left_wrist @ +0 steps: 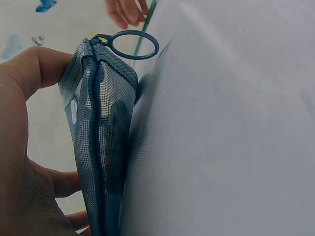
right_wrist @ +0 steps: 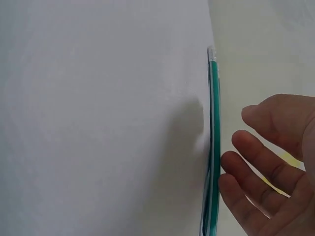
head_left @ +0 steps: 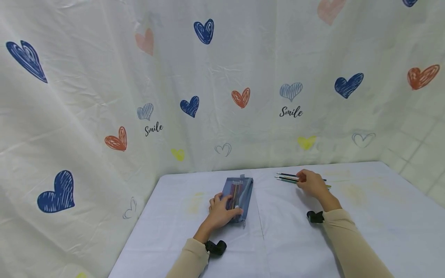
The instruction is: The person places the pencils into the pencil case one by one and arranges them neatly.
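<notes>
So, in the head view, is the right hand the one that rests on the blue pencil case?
No, the left hand rests on the pencil case, while the right hand is at the loose pencils.

Left fingers (head_left: 226,199) hide part of the blue pouch (head_left: 248,197) in the head view; the left wrist view's bottom edge crops it. Pencils (right_wrist: 215,123) run off the bottom of the right wrist view.

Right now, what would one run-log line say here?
left hand: resting on mesh pencil case | right hand: over loose pencils, touch unclear | case: on table, pencils inside
</notes>
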A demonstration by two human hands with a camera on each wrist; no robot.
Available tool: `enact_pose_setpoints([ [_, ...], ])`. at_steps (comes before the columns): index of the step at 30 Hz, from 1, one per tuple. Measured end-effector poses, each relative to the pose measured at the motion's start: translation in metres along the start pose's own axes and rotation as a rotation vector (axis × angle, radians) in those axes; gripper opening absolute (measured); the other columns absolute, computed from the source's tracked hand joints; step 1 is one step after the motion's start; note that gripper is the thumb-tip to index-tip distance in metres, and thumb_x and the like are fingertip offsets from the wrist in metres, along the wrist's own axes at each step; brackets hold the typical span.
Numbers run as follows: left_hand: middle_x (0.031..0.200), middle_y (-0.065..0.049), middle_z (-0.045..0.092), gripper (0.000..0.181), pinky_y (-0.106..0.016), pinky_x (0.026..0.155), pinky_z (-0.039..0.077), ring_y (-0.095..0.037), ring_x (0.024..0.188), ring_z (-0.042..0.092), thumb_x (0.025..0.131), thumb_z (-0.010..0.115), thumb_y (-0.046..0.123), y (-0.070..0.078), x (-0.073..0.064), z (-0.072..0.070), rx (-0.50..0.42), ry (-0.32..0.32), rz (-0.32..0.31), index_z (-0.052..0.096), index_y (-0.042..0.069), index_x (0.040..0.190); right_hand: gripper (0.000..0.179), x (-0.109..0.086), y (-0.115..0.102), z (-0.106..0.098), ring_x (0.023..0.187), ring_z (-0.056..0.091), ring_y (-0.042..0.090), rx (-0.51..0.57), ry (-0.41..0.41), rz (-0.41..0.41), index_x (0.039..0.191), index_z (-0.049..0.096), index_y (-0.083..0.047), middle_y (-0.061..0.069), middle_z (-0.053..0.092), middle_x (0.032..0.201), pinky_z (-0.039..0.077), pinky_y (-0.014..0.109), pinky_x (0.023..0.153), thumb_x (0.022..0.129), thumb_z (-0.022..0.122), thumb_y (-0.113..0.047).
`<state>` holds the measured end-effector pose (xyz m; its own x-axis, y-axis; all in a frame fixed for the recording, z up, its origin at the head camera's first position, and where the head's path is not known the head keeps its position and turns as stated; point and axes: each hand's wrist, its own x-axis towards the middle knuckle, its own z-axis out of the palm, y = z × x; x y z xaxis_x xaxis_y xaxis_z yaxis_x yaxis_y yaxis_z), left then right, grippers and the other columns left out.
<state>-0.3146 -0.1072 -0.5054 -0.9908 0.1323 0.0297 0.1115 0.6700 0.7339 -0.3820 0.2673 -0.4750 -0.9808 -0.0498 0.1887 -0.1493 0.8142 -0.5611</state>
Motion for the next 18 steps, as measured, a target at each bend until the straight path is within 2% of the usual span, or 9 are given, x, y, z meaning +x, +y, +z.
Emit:
enact_pose_setpoints([
  [4, 0.162, -0.018, 0.026, 0.085, -0.068, 0.109, 0.028, -0.039, 0.140, 0.026, 0.081, 0.075, 0.055, -0.0008, 0.0008, 0.0006, 0.001, 0.002, -0.001, 0.050, 0.013, 0.151, 0.028, 0.0015, 0.0044, 0.0001, 0.092, 0.063, 0.031, -0.033, -0.007, -0.037, 0.115, 0.066, 0.003, 0.019, 0.069, 0.102, 0.050, 0.046, 0.079, 0.089, 0.067, -0.008],
  [9, 0.162, -0.018, 0.025, 0.085, -0.068, 0.110, 0.027, -0.039, 0.141, 0.024, 0.081, 0.075, 0.054, -0.0009, 0.0007, 0.0013, 0.000, -0.002, -0.004, 0.050, 0.013, 0.151, 0.029, 0.0026, 0.0075, -0.0009, 0.100, 0.065, 0.039, -0.057, -0.016, -0.083, 0.115, 0.066, 0.005, 0.023, 0.070, 0.107, 0.051, 0.054, 0.088, 0.087, 0.066, -0.003],
  [14, 0.163, -0.017, 0.025, 0.085, -0.068, 0.111, 0.026, -0.039, 0.142, 0.023, 0.081, 0.075, 0.056, -0.0010, 0.0003, 0.0010, -0.001, -0.007, -0.002, 0.050, 0.014, 0.151, 0.030, 0.0030, 0.0078, -0.0014, 0.110, 0.062, 0.044, -0.090, -0.106, -0.038, 0.117, 0.065, 0.007, 0.027, 0.068, 0.115, 0.048, 0.058, 0.095, 0.089, 0.066, -0.003],
  [18, 0.163, -0.018, 0.025, 0.084, -0.068, 0.111, 0.026, -0.039, 0.143, 0.023, 0.081, 0.075, 0.055, -0.0004, 0.0000, 0.0001, -0.006, -0.006, -0.001, 0.051, 0.013, 0.150, 0.030, 0.0041, 0.0070, -0.0009, 0.110, 0.061, 0.044, -0.091, -0.170, 0.015, 0.119, 0.064, 0.004, 0.028, 0.067, 0.117, 0.048, 0.058, 0.094, 0.089, 0.065, -0.002],
])
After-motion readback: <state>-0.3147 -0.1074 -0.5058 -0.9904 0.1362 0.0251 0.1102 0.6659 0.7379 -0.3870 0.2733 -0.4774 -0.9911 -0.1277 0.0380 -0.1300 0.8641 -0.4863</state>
